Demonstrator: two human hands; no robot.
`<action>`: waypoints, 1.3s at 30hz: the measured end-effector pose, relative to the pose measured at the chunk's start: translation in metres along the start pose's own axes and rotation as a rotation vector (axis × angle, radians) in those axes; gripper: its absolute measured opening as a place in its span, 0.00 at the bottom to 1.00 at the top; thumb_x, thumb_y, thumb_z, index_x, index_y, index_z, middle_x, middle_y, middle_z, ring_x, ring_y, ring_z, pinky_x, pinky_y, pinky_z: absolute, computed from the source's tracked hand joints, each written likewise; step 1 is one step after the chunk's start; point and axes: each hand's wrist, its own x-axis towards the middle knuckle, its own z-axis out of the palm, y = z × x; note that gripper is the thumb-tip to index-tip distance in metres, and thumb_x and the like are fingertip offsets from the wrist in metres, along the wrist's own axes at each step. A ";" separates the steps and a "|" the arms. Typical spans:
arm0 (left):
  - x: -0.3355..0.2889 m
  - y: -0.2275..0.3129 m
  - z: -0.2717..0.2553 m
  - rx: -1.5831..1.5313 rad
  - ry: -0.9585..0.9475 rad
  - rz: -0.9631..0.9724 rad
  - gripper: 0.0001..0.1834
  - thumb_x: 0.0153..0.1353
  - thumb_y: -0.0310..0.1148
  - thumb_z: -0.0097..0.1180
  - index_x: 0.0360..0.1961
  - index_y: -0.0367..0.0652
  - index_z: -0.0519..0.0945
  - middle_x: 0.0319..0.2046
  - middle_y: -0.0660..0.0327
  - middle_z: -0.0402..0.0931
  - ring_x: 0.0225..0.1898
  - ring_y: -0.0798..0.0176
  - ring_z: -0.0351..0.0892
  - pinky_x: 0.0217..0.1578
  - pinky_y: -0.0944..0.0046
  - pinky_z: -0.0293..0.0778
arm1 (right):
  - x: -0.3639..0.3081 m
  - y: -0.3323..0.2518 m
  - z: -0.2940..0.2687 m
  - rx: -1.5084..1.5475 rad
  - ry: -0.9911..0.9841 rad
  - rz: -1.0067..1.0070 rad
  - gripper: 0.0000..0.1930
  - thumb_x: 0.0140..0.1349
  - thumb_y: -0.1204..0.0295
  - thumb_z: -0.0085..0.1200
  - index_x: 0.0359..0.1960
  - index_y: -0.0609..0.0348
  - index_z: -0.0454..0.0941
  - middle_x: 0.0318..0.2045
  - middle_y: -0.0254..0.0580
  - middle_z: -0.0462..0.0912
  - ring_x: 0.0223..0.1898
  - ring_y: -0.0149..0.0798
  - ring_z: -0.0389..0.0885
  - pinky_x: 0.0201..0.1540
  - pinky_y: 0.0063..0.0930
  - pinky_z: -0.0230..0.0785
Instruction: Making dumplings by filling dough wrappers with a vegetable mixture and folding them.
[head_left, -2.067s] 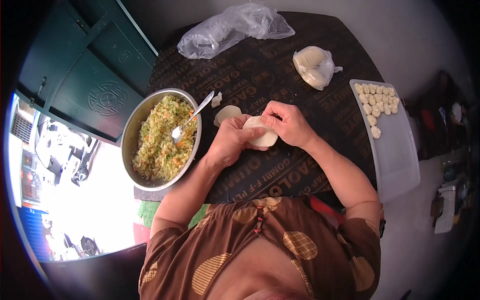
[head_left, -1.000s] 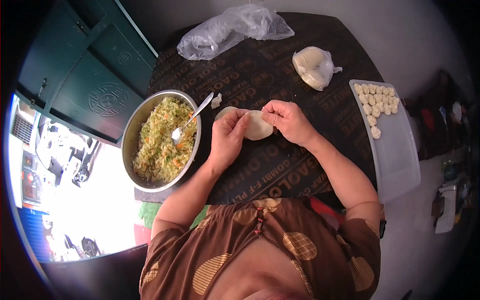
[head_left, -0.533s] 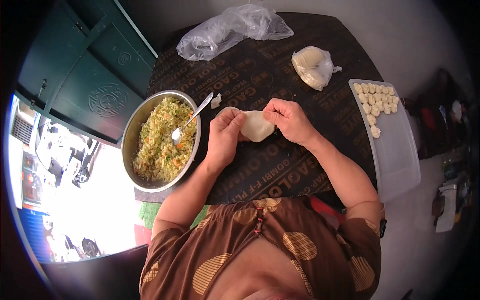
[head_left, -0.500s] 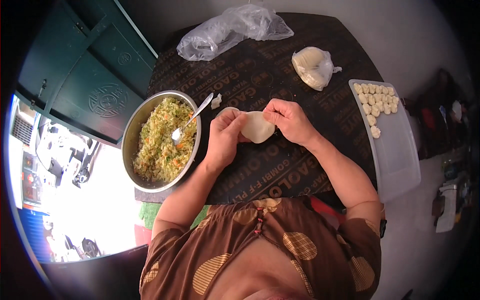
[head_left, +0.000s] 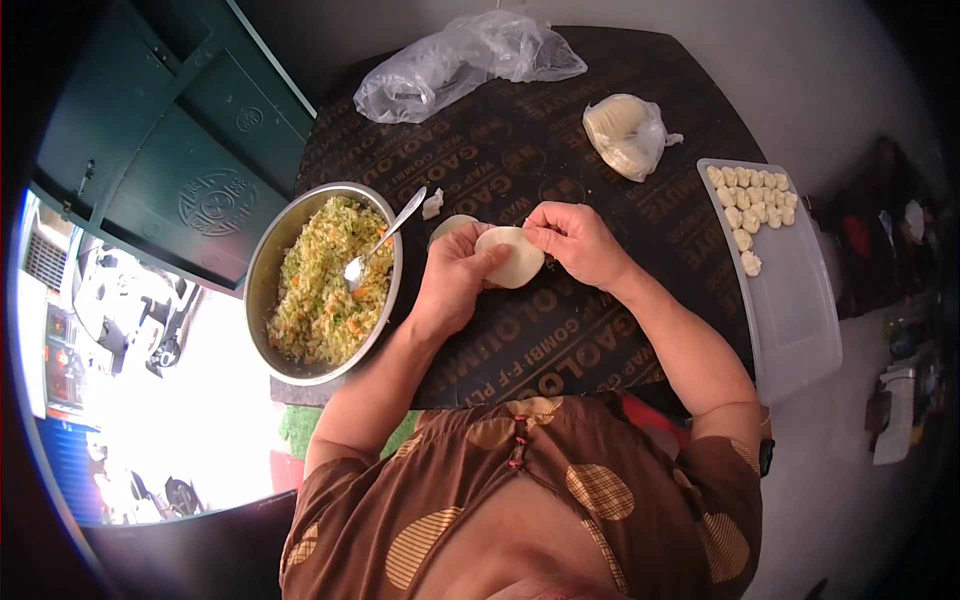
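Between my hands is a round, pale dumpling wrapper [head_left: 518, 262]. My left hand [head_left: 455, 275] grips it with the thumb lying on its face and the fingers behind. At its upper right edge, my right hand [head_left: 575, 240] pinches the rim between thumb and fingers. Part of another round wrapper [head_left: 452, 226] shows just beyond my left hand. To the left stands a steel bowl [head_left: 262, 345] of chopped vegetable filling [head_left: 325, 280], with a metal spoon [head_left: 385, 238] resting in it, handle over the rim.
A clear plastic tray [head_left: 795, 320] on the right holds rows of folded dumplings [head_left: 750, 200] at its far end. Farther back are a bag of stacked wrappers [head_left: 628, 135] and a crumpled clear plastic bag [head_left: 465, 65]. A small white scrap [head_left: 432, 205] lies by the spoon handle.
My left thumb has slid farther over the wrapper's face, and the wrapper has shifted slightly left. My right hand still pinches its edge, barely moved.
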 end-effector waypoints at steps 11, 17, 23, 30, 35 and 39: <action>-0.004 0.004 0.009 0.017 -0.107 -0.184 0.10 0.56 0.27 0.63 0.37 0.32 0.78 0.31 0.59 0.80 0.30 0.70 0.80 0.32 0.71 0.75 | -0.005 -0.008 0.008 -0.101 -0.061 -0.077 0.05 0.60 0.76 0.57 0.28 0.62 0.74 0.23 0.29 0.74 0.27 0.22 0.69 0.30 0.20 0.66; -0.005 -0.002 0.008 -0.015 -0.177 -0.198 0.12 0.56 0.24 0.63 0.40 0.28 0.79 0.34 0.56 0.82 0.32 0.67 0.81 0.36 0.69 0.78 | -0.004 -0.007 0.013 -0.220 0.061 -0.180 0.05 0.59 0.77 0.57 0.28 0.63 0.74 0.22 0.34 0.75 0.27 0.24 0.72 0.31 0.22 0.67; -0.005 -0.001 0.009 -0.016 -0.181 -0.208 0.13 0.56 0.23 0.63 0.41 0.28 0.79 0.35 0.56 0.82 0.33 0.67 0.81 0.38 0.69 0.78 | -0.005 -0.012 0.011 -0.108 -0.029 -0.054 0.04 0.59 0.77 0.56 0.29 0.62 0.73 0.23 0.34 0.76 0.27 0.25 0.73 0.31 0.23 0.68; -0.007 -0.003 0.011 0.021 -0.211 -0.196 0.15 0.56 0.23 0.62 0.45 0.30 0.79 0.36 0.56 0.82 0.35 0.67 0.82 0.39 0.69 0.78 | -0.003 -0.003 0.013 -0.237 -0.026 -0.176 0.05 0.62 0.75 0.56 0.31 0.63 0.73 0.24 0.31 0.75 0.28 0.24 0.70 0.31 0.22 0.67; -0.004 -0.003 0.008 -0.052 -0.027 0.003 0.12 0.59 0.27 0.61 0.42 0.32 0.78 0.34 0.60 0.82 0.32 0.71 0.80 0.33 0.72 0.75 | -0.002 -0.007 0.006 -0.020 -0.024 0.042 0.07 0.64 0.72 0.54 0.33 0.63 0.73 0.24 0.31 0.75 0.29 0.23 0.69 0.32 0.21 0.66; -0.003 -0.002 0.006 0.022 -0.002 0.024 0.11 0.62 0.28 0.59 0.43 0.33 0.78 0.35 0.60 0.81 0.33 0.72 0.79 0.33 0.73 0.75 | -0.004 -0.001 0.011 -0.138 0.045 -0.075 0.07 0.64 0.72 0.54 0.33 0.64 0.73 0.24 0.32 0.75 0.29 0.22 0.69 0.32 0.22 0.66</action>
